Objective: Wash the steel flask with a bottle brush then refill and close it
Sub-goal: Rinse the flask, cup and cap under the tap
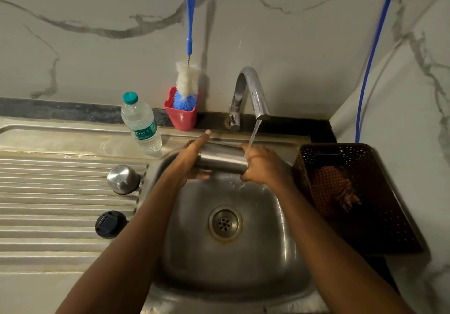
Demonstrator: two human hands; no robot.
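Both hands' fingers (202, 143) wrap flask (220, 159).

A pale wall (304, 33) of marble-look panels with grey veins rises behind a steel sink (194, 252), meeting a second such wall (414, 82) at a corner on the right. A dark stone ledge (60, 112) runs along the wall's foot, and a ribbed steel drainboard (48, 192) lies left of the basin. The light is dim and warm, with soft shadows on the wall.
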